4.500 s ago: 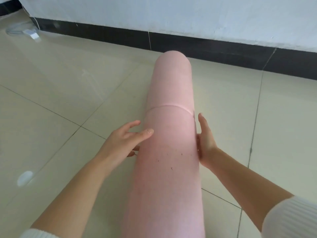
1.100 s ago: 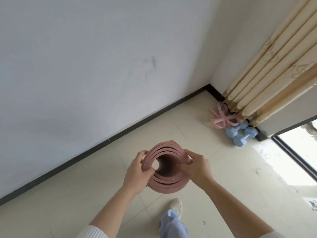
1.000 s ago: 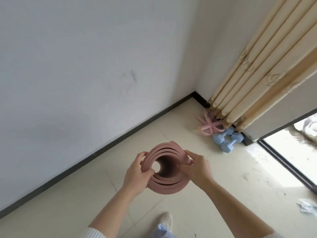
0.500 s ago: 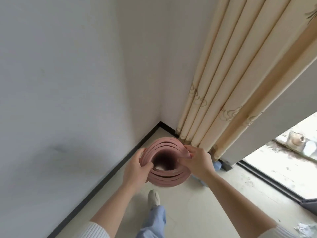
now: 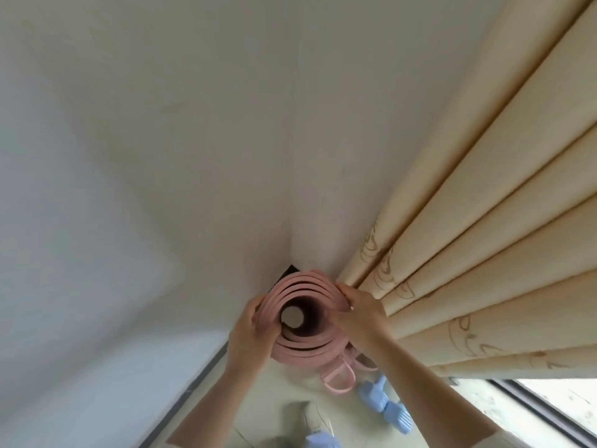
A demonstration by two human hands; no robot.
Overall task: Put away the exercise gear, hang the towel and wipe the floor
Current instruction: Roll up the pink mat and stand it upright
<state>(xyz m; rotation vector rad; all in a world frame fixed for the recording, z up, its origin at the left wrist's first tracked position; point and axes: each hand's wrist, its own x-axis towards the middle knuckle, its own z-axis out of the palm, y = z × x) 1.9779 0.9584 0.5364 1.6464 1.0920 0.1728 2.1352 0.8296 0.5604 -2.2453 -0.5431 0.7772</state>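
Observation:
I look straight down the open end of a rolled pink exercise mat (image 5: 307, 349) that stands upright in the corner of the room. My left hand (image 5: 253, 337) grips its left rim, fingers curled over the edge. Across from it, my right hand (image 5: 360, 315) holds the right rim the same way. On the floor just right of the mat lie a pink looped exerciser (image 5: 339, 378) and a light blue dumbbell (image 5: 386, 405). The mat's lower end is hidden.
White walls (image 5: 161, 156) meet in the corner behind the mat. A cream curtain (image 5: 484, 237) hangs close on the right, touching my right hand. A dark window track (image 5: 542, 412) runs along the floor at the lower right. My shoe (image 5: 311, 415) is on the tiles below.
The mat lay on the floor between my hands; I stood it up and carried it upright toward the corner. Now it is right in the corner by the curtain, beside the dumbbell.

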